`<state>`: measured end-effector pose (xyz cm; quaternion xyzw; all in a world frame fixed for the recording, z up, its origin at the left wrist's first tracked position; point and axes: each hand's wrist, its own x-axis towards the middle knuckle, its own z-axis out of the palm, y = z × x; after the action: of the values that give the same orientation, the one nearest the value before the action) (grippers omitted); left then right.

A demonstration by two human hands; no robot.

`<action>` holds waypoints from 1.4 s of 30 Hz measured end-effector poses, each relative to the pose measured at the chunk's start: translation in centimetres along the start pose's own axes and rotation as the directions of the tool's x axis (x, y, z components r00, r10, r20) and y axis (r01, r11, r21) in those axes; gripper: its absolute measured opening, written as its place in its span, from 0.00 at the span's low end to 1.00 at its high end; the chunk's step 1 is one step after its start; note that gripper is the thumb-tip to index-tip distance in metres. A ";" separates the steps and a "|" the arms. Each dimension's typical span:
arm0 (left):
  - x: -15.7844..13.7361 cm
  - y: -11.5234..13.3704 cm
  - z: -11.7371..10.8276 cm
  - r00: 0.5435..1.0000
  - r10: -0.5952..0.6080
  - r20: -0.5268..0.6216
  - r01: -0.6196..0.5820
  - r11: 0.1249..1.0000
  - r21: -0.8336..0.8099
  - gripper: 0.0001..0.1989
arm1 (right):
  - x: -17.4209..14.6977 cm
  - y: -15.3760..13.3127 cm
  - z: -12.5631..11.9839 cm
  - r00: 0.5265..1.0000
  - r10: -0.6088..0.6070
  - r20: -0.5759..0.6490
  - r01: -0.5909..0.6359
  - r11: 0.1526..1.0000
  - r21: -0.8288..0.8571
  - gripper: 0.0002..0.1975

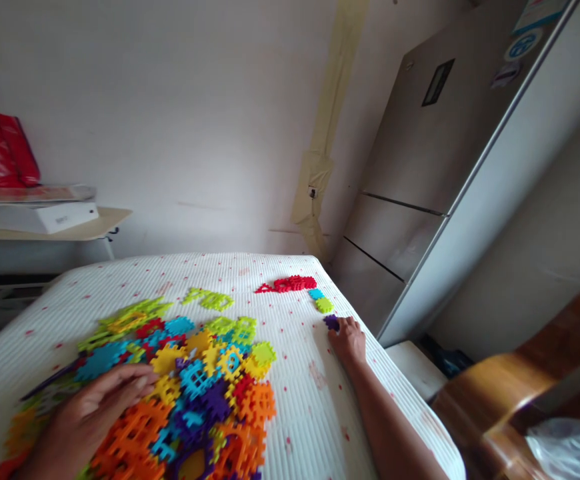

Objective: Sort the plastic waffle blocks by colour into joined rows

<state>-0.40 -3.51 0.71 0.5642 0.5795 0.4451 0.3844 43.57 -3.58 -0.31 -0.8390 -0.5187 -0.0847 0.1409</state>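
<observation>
On the table's right side, my right hand has its fingers closed on a purple plastic building piece, which lies flat just below a lime-green piece and a blue piece. My left hand hovers at the left of a large mixed pile of notched building pieces. Its fingers are stretched forward, with the thumb a little apart, beside a yellow piece. No piece shows between those fingers. Orange window-like pieces lie under and beside the left wrist.
Red pieces are stacked near the table's far edge, and lime-green ones lie left of them. A white spotted cloth covers the table. A fridge and wooden chair stand right; a shelf is left.
</observation>
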 end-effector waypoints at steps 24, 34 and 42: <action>-1.1 4.6 -4.8 0.994 -0.053 -0.096 -0.034 0.689 -0.724 0.10 | -3.5 -10.1 -0.6 0.860 -0.508 -0.048 0.376 0.568 0.732 0.11; 0.9 0.4 -10.4 0.885 -0.100 -0.454 0.242 0.933 0.267 0.15 | -0.9 -18.8 -0.1 0.750 -0.656 -0.084 0.511 0.495 0.703 0.12; 1.4 -2.1 -10.0 0.930 -0.117 -0.349 0.141 0.989 0.045 0.20 | -0.7 -24.8 1.4 0.606 -0.786 0.121 0.603 0.553 0.575 0.13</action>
<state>-10.63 -2.90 1.86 0.4510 0.6889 0.4905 0.2854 21.02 6.74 1.84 -0.4948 -0.8320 0.1541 0.1979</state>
